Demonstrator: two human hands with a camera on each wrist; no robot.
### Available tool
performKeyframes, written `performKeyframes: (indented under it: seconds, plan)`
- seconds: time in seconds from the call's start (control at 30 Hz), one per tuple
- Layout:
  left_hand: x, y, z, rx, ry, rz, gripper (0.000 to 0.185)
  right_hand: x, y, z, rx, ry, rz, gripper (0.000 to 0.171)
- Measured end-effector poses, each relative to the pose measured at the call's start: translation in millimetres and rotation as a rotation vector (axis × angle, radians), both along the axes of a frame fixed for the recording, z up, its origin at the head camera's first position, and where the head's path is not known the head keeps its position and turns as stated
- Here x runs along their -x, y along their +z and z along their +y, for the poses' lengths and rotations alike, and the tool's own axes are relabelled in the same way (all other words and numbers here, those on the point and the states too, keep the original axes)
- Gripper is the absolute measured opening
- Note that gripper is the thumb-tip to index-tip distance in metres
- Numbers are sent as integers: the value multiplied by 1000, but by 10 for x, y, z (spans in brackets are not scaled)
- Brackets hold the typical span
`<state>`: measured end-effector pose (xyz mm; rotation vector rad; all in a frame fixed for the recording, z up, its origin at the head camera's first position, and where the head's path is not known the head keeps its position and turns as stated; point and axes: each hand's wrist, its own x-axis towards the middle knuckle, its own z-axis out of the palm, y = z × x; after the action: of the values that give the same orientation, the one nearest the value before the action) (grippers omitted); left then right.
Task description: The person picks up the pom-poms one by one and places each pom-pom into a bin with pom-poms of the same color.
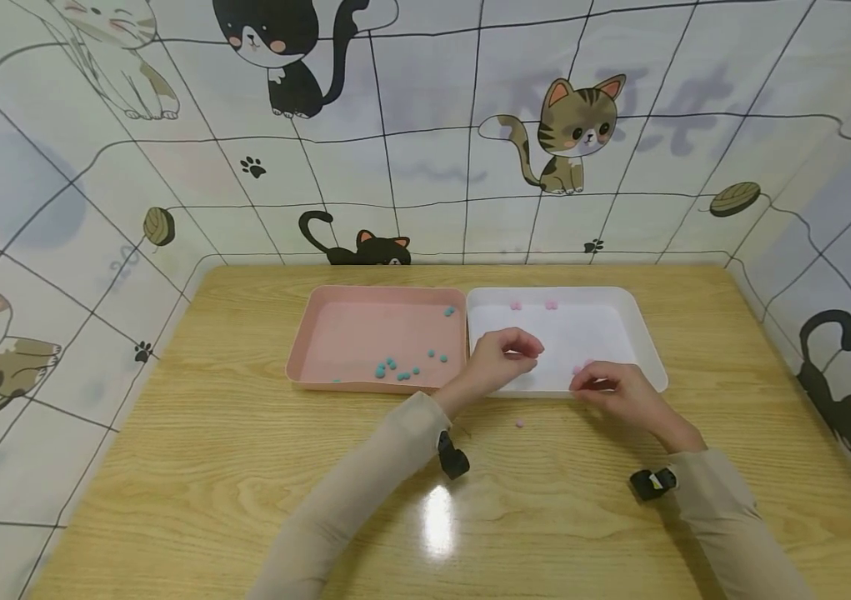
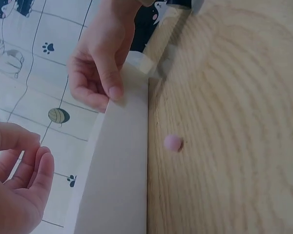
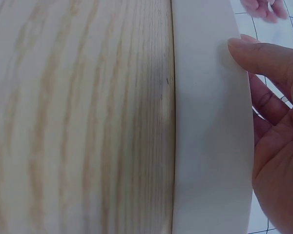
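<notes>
white tray point(image 1: 620, 312) sits beside a pink tray point(image 1: 305, 350) on the wooden table point(image 1: 245, 467). right hand point(image 1: 615, 387) pinches its near rim; left hand point(image 1: 503, 354) hovers above, fingers loosely curled, empty. only the left wrist view clearly shows the pink pompom point(image 2: 173, 143) lying just outside the rim.

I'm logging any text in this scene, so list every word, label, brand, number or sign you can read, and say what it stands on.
None: no readable text in any view.
The glossy wall panels carry only cartoon cats, paw prints and yarn balls.
The pink plastic tray, white plastic tray and wooden table are unmarked.
The black wrist-worn device with a yellowish patch is too small to read.
</notes>
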<state>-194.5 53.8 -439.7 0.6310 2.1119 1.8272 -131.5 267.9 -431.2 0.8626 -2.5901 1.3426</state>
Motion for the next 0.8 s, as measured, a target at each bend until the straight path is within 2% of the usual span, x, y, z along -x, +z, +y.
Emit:
performKeyframes:
  seconds: [0.1,0.2,0.33,0.47,0.67,0.8]
  plan:
    - [-85,12,-18,-22,-28,16,11,6,-32,19,4,-8,-6,21]
    - [-175,44,-40,-39,-55,27,11,42,-145,68,-3,-34,-16,22]
    - [-349,183,-111,-46,-105,47,13,95,-294,134,-5,-45,-19,24]
    - [-509,278,-182,-25,-129,78,12,74,-240,103,2,-30,3,24]
    - [-621,221,-228,16,-161,138,13,-1,-29,8,-18,-28,11,22]
    - [-603,-25,-195,57,-186,190,14,-11,-11,4,-31,-35,7,21]
